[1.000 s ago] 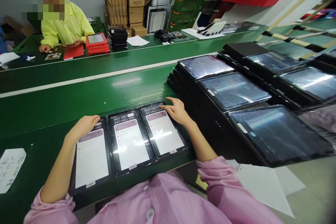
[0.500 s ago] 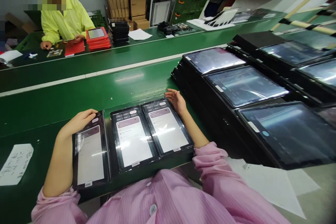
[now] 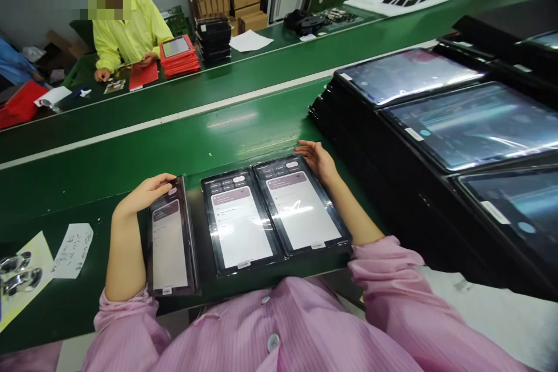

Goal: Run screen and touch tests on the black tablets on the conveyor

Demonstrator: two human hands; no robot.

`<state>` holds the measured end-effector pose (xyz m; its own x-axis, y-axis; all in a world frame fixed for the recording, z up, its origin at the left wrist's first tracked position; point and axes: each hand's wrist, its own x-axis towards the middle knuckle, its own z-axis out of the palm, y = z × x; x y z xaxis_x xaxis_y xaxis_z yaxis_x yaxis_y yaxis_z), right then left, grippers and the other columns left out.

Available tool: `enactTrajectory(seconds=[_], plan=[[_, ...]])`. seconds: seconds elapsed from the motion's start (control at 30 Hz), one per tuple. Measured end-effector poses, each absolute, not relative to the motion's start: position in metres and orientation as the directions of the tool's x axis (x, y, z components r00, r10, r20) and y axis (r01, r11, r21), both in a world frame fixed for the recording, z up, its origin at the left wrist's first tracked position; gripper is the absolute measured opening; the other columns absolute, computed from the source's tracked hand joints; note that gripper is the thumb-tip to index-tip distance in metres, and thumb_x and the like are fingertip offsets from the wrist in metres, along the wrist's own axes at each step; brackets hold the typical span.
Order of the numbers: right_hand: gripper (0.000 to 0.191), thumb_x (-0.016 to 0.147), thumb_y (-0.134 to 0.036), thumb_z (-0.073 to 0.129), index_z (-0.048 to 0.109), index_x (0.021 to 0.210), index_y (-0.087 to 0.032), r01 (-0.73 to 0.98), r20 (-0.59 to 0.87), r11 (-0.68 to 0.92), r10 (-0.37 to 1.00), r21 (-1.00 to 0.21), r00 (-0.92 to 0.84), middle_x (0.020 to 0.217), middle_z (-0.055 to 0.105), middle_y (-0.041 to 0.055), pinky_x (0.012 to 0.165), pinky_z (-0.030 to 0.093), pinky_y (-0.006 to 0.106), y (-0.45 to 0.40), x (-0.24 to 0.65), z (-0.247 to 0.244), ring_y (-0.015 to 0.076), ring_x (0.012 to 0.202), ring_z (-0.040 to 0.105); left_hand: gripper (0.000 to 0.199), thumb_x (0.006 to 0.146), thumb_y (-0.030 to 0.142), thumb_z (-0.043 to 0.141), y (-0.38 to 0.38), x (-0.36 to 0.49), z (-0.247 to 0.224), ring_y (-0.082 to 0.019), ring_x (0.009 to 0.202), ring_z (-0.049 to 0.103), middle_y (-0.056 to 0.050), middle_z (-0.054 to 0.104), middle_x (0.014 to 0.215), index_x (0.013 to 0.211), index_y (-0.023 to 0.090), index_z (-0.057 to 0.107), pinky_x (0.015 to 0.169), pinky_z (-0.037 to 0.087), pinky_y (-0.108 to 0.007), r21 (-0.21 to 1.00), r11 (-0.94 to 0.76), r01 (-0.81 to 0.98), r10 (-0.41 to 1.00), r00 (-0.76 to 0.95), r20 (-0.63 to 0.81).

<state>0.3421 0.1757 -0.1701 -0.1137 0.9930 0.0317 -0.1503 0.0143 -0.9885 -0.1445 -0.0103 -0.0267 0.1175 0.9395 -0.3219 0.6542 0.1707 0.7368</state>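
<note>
Three black-framed tablets with lit screens stand in a row before me on the green bench. My left hand (image 3: 146,193) grips the top edge of the left tablet (image 3: 170,244), which is tilted up on its side, apart from the others. The middle tablet (image 3: 238,226) and the right tablet (image 3: 303,209) lie face up, side by side. At the upper right corner of the right tablet is my right hand (image 3: 318,160), its fingers spread and holding nothing.
Stacked dark tablets (image 3: 479,122) rise at the right. A handwritten note (image 3: 74,250) and a yellowish sheet (image 3: 35,296) lie at the left. Across the bench a person in yellow (image 3: 131,29) sits by red pieces (image 3: 179,61) and a black stack (image 3: 213,38).
The view has swung right and down. The left tablet is tilted more steeply in my left hand. My right hand stays by the right tablet.
</note>
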Motion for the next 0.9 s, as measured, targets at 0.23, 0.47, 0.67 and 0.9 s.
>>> enactTrajectory(seconds=[0.23, 0.47, 0.67, 0.9], plan=[[0.079, 0.080, -0.089, 0.042, 0.074, 0.094, -0.018, 0.121, -0.052, -0.015, 0.948, -0.993, -0.313, 0.089, 0.074, 0.0082, 0.079, 0.052, 0.034, 0.176, 0.336, -0.156, 0.0231, 0.084, 0.067, 0.072, 0.087, 0.073, 0.040, 0.001, -0.140, -0.046, -0.032, 0.124, 0.061, -0.011, 0.067, 0.134, 0.125, 0.019, 0.067, 0.110, 0.044, -0.042, 0.457, 0.133, 0.879, 0.926, 0.055, -0.374], [0.073, 0.077, -0.085, 0.054, 0.073, 0.072, -0.014, 0.123, -0.104, -0.061, 0.918, -0.991, -0.384, 0.063, 0.066, 0.0041, 0.056, 0.040, 0.027, 0.196, 0.329, -0.139, 0.0143, 0.057, 0.054, 0.081, 0.091, 0.066, 0.028, 0.030, -0.083, -0.058, -0.038, 0.147, 0.037, -0.021, 0.043, 0.156, 0.147, 0.009, 0.047, 0.121, 0.020, -0.063, 0.233, 0.025, 0.972, 0.909, 0.075, -0.410], [0.066, 0.073, -0.079, 0.065, 0.072, 0.073, -0.013, 0.047, -0.119, -0.110, 0.898, -0.993, -0.424, 0.063, 0.065, 0.0004, 0.061, 0.043, 0.025, 0.194, 0.329, -0.139, 0.0127, 0.060, 0.056, 0.073, 0.092, 0.061, 0.035, 0.075, 0.038, -0.066, -0.040, 0.141, 0.045, -0.027, 0.051, 0.147, 0.137, 0.006, 0.054, 0.115, 0.033, -0.058, 0.375, -0.069, 0.925, 0.917, 0.206, -0.341], [0.055, 0.075, -0.068, 0.073, 0.069, 0.072, -0.014, -0.060, -0.170, -0.225, 0.860, -0.973, -0.481, 0.062, 0.067, 0.0010, 0.056, 0.045, 0.024, 0.187, 0.330, -0.141, 0.0127, 0.056, 0.059, 0.071, 0.083, 0.074, 0.039, 0.095, 0.029, -0.042, -0.033, 0.109, 0.068, -0.015, 0.073, 0.116, 0.109, 0.015, 0.069, 0.100, 0.052, -0.045, 0.533, 0.006, 0.846, 0.908, 0.219, -0.358]])
